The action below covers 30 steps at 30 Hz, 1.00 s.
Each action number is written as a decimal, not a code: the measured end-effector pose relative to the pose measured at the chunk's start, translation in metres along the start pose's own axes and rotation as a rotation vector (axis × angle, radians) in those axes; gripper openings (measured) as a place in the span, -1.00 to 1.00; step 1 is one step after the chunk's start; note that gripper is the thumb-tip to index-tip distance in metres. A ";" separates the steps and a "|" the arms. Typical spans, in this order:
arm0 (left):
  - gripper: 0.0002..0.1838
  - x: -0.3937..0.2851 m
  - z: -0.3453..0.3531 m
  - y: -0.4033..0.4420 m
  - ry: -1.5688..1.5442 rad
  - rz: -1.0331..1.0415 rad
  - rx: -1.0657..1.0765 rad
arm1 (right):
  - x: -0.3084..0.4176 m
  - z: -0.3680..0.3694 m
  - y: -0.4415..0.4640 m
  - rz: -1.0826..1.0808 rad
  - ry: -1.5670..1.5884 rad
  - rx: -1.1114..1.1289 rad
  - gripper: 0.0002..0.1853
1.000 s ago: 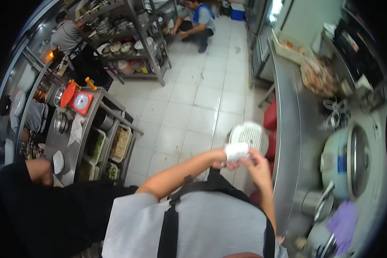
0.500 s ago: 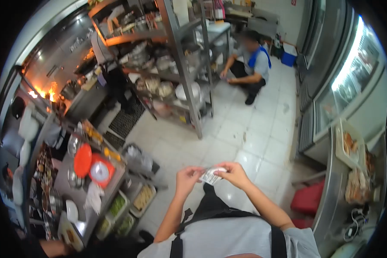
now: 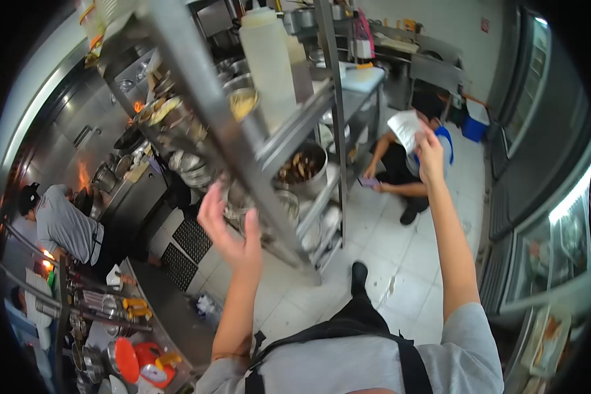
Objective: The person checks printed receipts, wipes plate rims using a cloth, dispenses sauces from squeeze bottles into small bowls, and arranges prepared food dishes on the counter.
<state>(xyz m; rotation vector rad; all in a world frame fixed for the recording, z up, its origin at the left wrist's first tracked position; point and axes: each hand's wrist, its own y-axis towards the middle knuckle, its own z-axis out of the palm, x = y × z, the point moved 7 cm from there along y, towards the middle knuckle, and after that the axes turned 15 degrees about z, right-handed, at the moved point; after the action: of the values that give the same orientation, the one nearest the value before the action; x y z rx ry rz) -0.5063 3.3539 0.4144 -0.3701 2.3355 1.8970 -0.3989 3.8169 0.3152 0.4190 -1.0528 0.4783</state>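
Observation:
A white printed paper slip is pinched in the fingers of my right hand, raised high in front of me on the right. My left hand is lifted with its fingers apart and nothing in it. It is nearest to the metal shelf rack, in front of its corner post; whether it touches the post I cannot tell. On the rack are a pale squeeze bottle, a pot with dark pieces in it, and stacked bowls.
Beyond the slip a person squats on the tiled floor holding a phone-like object. Another person works at the stove on the left, where flames show. A red kitchen scale is at lower left. Glass-door fridges line the right.
I have stepped forward, closer to the rack. My hands, earlier together at the slip, are now apart and raised; the left has let go, and the right carries the slip upward.

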 end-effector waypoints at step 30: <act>-0.42 -0.043 0.051 0.005 1.351 -0.305 -0.517 | 0.121 0.395 0.452 -0.110 0.560 0.589 -0.59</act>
<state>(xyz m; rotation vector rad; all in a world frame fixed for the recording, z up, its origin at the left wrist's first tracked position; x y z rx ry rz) -0.4695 3.4101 0.4186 -2.5075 1.8480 2.3630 -0.8868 3.9949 0.6403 0.8020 -0.3293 0.7551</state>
